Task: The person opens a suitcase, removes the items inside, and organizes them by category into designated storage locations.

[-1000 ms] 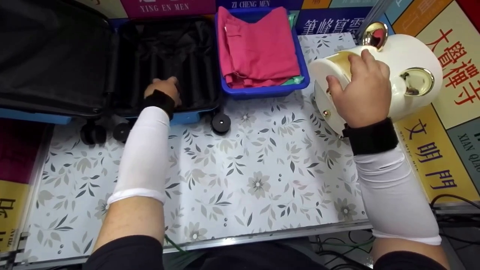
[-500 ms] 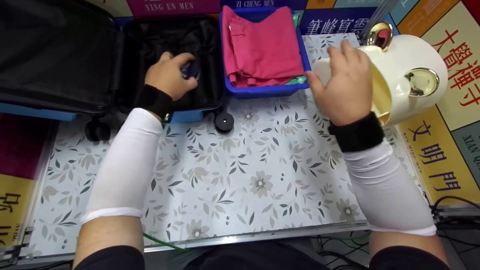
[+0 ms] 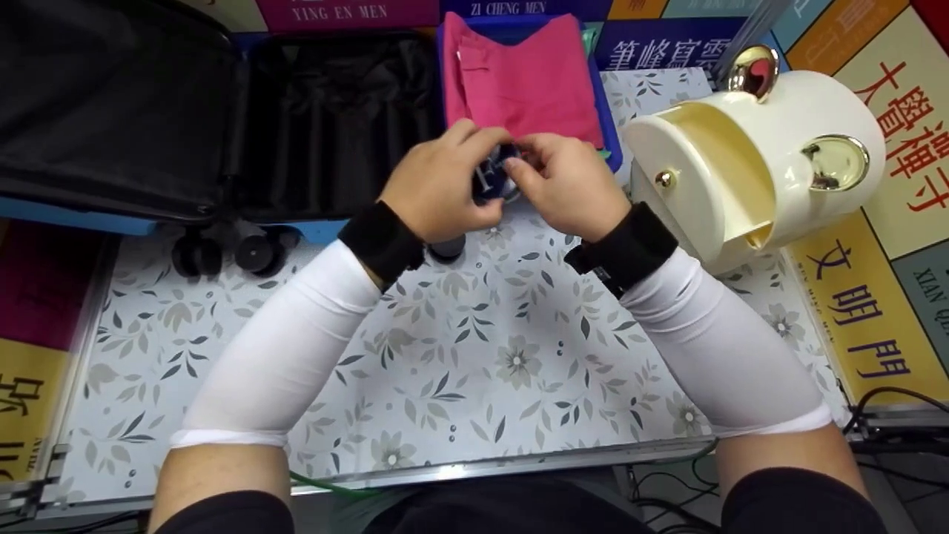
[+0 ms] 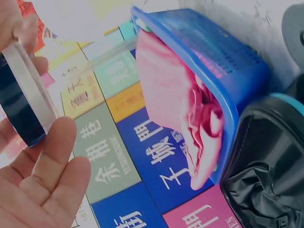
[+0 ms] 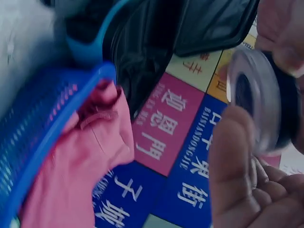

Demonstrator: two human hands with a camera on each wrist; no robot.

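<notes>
In the head view, both hands meet in front of the blue basket [image 3: 609, 126]. My left hand [image 3: 437, 182] grips a flat round dark-blue case [image 3: 489, 176] with a clear rim, thumb and fingers around its edge. My right hand [image 3: 574, 185] pinches the opposite side of the case. The left wrist view shows the case [image 4: 21, 102] on edge, its dark band beside the pale rim. In the right wrist view its clear face [image 5: 244, 95] is turned toward my right thumb [image 5: 232, 142]. Fingers hide part of the case in every view.
A black-lined suitcase [image 3: 334, 119] lies open at the left, wheels toward me. Folded pink cloth [image 3: 526, 74] fills the basket. At the right stands a cream box [image 3: 823, 104] with gold round ears, its drawer [image 3: 671, 170] pulled out. A floral cover [image 3: 519, 356] lies beneath.
My left hand has come out of the suitcase with the round case and moved right. My right hand has left the drawer, now pulled out, and moved left onto the case.
</notes>
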